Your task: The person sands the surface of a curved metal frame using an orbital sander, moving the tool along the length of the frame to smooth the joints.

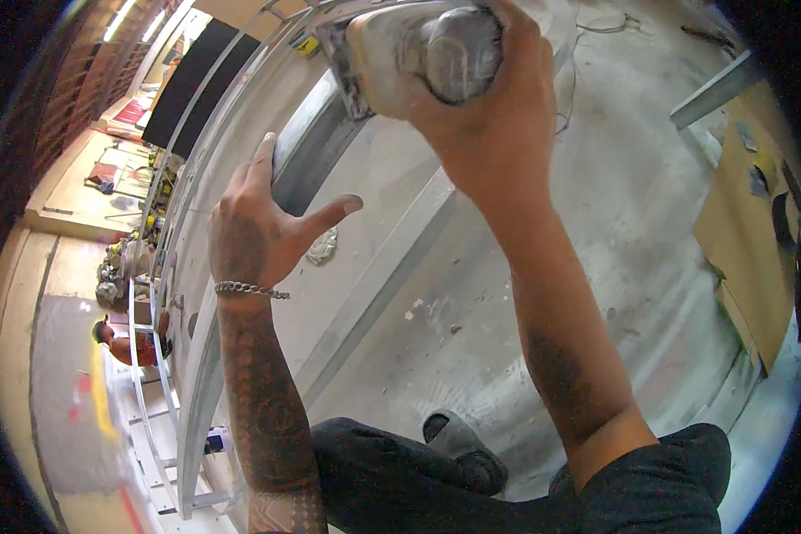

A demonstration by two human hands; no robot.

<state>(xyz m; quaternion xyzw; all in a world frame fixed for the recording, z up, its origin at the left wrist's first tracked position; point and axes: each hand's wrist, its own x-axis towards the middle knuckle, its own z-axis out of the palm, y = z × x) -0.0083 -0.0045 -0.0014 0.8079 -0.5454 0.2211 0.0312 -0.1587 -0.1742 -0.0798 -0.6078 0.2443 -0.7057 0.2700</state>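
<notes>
My right hand grips a dusty power sander with a pale body, a rounded end cap and a dark rectangular pad. It is held at the top of the view over a grey metal beam. My left hand is open, with thumb and fingers spread. Its index fingertip lies at the beam's left edge, though contact is hard to make out. A chain bracelet circles my left wrist. The sander's pad face is hidden from view.
A long grey metal bar slants across the dusty floor between my arms. Curved metal frames run down the left. Brown cardboard and another bar lie at right. A person is in the left background.
</notes>
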